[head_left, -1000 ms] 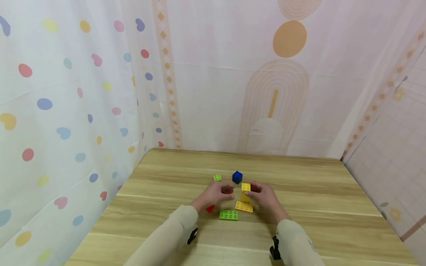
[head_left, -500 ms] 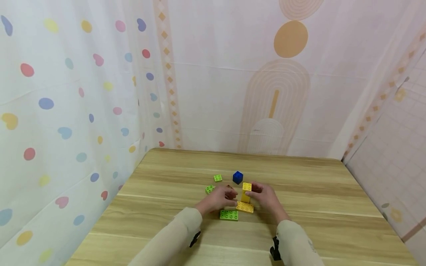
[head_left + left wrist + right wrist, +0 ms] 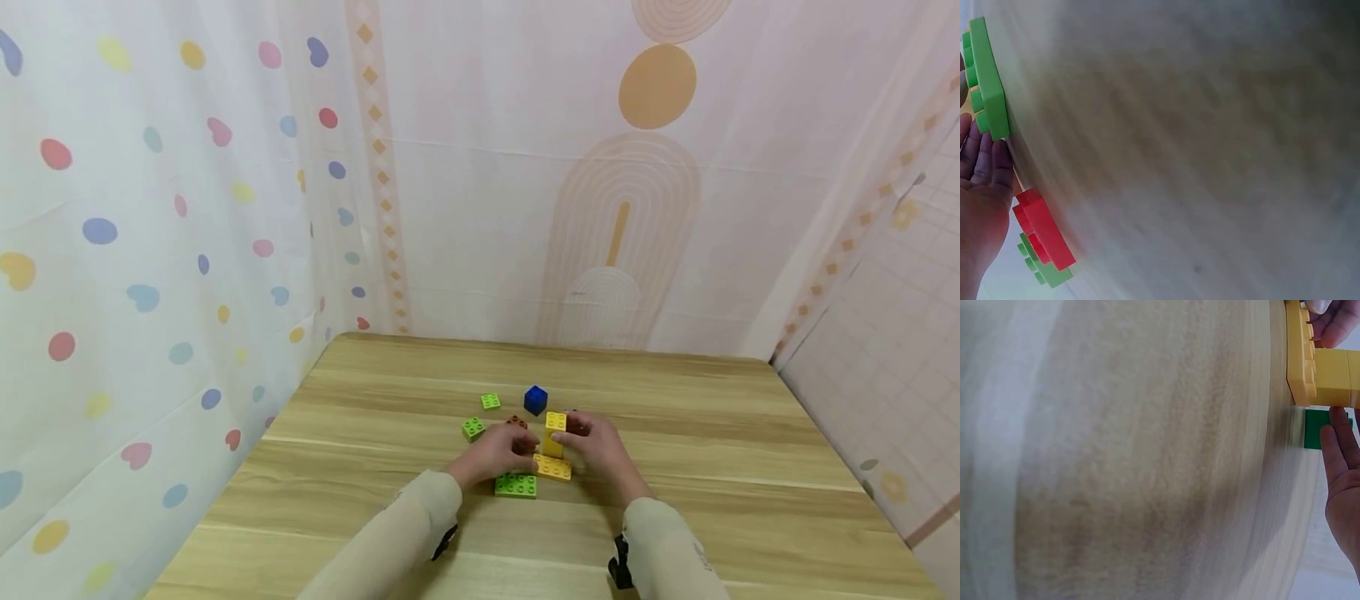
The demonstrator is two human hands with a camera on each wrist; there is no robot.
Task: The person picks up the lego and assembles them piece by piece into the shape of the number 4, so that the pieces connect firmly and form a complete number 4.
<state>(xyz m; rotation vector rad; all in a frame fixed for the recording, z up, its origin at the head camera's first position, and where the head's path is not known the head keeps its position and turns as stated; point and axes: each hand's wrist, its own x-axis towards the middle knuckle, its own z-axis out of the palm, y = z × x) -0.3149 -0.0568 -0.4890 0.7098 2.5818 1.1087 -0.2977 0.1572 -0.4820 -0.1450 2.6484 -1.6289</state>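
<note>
My right hand [image 3: 596, 440] pinches a stack of yellow bricks [image 3: 554, 442] between thumb and fingers. A seam crosses the stack [image 3: 1332, 375] in the right wrist view. It stands upright on a long orange-yellow brick [image 3: 552, 468], whose studs face up. My left hand [image 3: 491, 450] is at that long brick's left end, thumb and fingers apart; whether the thumb touches it I cannot tell. In front of the left hand lies a long green brick [image 3: 516, 487]. A red brick [image 3: 1047, 231], hidden in the head view, shows near the left hand in the left wrist view.
A blue brick [image 3: 536, 400] and a small light-green brick [image 3: 491, 402] lie farther back on the wooden table [image 3: 675, 467]. Another green brick [image 3: 473, 429] and a brown brick [image 3: 516, 422] sit behind my left hand. A dark green brick [image 3: 1317, 429] is beside my right fingers.
My left hand has moved right, toward the long orange-yellow brick, uncovering the green and brown bricks behind it and covering the red one. My right hand stays on the yellow stack.
</note>
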